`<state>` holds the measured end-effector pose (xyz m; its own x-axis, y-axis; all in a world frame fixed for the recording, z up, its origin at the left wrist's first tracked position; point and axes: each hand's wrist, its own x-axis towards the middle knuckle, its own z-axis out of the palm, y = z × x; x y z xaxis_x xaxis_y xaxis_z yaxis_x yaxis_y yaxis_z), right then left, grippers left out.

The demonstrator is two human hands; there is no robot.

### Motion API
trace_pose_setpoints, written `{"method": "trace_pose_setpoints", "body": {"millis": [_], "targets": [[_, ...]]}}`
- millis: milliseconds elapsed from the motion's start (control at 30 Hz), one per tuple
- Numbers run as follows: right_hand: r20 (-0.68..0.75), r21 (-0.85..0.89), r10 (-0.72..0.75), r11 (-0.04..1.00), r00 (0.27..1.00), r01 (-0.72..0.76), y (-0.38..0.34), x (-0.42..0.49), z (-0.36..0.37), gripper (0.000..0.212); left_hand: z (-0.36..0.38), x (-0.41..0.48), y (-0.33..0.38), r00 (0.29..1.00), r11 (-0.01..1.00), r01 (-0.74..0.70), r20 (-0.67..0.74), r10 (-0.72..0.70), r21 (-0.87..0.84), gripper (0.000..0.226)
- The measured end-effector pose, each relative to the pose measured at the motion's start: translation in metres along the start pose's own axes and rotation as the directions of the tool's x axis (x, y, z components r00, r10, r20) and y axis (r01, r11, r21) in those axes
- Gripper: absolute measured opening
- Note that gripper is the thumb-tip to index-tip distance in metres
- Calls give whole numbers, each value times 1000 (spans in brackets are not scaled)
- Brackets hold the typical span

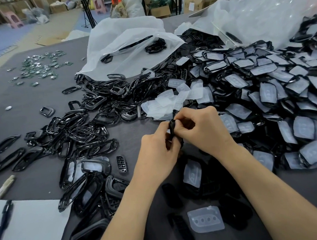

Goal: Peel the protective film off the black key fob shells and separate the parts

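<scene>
Centrally in the head view, one black key fob shell (pixel 173 130) is pinched edge-on between the left hand (pixel 157 153) and the right hand (pixel 204 129), raised just above the grey table (pixel 135 129). Both sets of fingers are curled narrowly around it, presumably so that film or halves can be worked apart. Film-covered shells (pixel 264 93) are heaped to the right, stripped black frames (pixel 83 128) to the left, and peeled films (pixel 171 102) lie just beyond, apparently as a sorting arrangement.

Key fob shell (pixel 173 130) mostly hidden between both hands' fingers; pen (pixel 3 220) cut off at the edge.
</scene>
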<state>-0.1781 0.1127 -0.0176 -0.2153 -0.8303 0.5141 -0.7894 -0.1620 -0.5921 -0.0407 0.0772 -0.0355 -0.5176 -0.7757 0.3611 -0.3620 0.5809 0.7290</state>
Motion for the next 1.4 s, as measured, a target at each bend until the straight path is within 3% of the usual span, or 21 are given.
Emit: {"method": "trace_pose_setpoints", "body": {"millis": [100,167,267,400,533,700,800,933,1133,1400], "targets": [[-1,64,68,996,998,-68,-2,-1,1,6,1,0,0,999,1000,26,-30,-26,-9,24],[32,205,194,959,980,-196,-1,1,2,13,1,1,-1,993,997,76,-85,-79,-34,32],[129,396,333,846,934,-356,0,3,3,20,-1,4,-4,975,971,180,-103,-197,-155,11],[184,393,342,834,921,-388,0,3,3,19,-4,4,-4,960,952,220,-124,-250,-215,9],[153,347,324,867,934,-358,-1,2,5,14,-3,4,-3,970,976,170,-150,-190,-134,11],[91,227,273,931,958,-287,-2,1,9,8,-1,1,2,985,995,98,-143,-101,-27,39],[88,206,238,946,967,-252,-2,0,9,9,-2,2,-1,984,995,93,-147,-97,-30,35],[94,225,195,951,976,-211,-2,-1,8,9,-4,1,-4,991,975,112,-55,-125,-194,6],[58,131,120,983,991,-127,-2,-1,8,7,-2,0,3,986,988,58,-145,-79,-145,30],[52,-13,-76,997,996,77,-7,-2,7,7,0,-1,7,973,990,100,-198,-119,-103,24]]}}
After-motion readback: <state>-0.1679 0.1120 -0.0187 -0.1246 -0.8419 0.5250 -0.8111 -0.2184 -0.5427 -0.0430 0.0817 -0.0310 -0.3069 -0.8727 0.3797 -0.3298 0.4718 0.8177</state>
